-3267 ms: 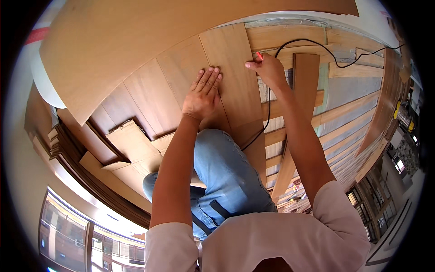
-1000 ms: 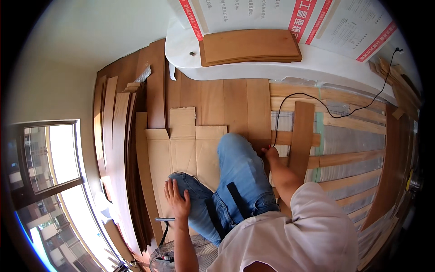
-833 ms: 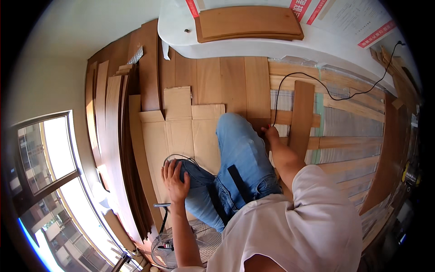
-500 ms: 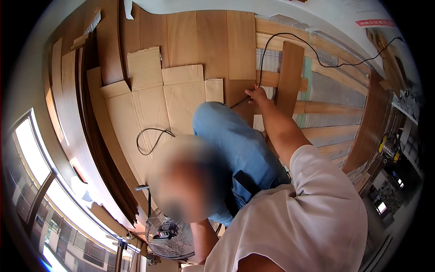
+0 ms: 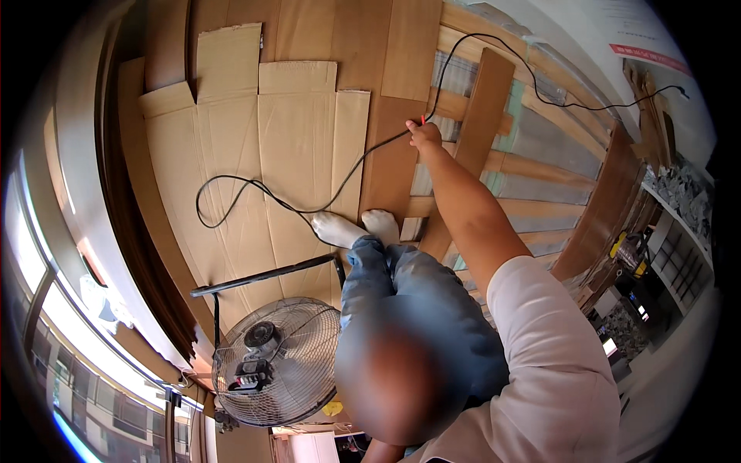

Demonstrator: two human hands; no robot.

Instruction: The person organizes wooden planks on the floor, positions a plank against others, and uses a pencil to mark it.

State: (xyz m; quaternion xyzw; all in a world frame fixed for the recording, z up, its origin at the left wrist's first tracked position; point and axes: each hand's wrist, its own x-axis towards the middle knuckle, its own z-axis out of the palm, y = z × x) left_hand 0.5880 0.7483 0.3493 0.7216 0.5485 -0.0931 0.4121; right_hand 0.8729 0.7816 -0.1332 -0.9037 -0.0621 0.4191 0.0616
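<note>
My right hand (image 5: pixel 423 133) is raised ahead of me, closed on a thin red pencil-like item (image 5: pixel 423 119), beside a black cable (image 5: pixel 374 150). Beneath it lie brown floor planks (image 5: pixel 390 167) and a loose board (image 5: pixel 480 116) across light wooden battens (image 5: pixel 515 166). The cable loops over flattened cardboard (image 5: pixel 231 140). My feet (image 5: pixel 336 229) in light socks stand at the edge of the cardboard, below jeans (image 5: pixel 370 274). A blurred patch covers my left hand, so its fingers cannot be made out; part of that forearm (image 5: pixel 384 451) shows below it.
A round floor fan (image 5: pixel 297 355) on a black frame (image 5: pixel 262 279) stands at my lower left. Long planks (image 5: pixel 116 208) are stacked along the left by a window (image 5: pixel 58 332). A white ledge (image 5: pixel 610 69) runs at the upper right; yellow equipment (image 5: pixel 624 247) sits at the right.
I have risen from kneeling, so my feet and the whole fan now show. My right hand still holds the red item and has moved up the picture. The cable now loops widely across the cardboard.
</note>
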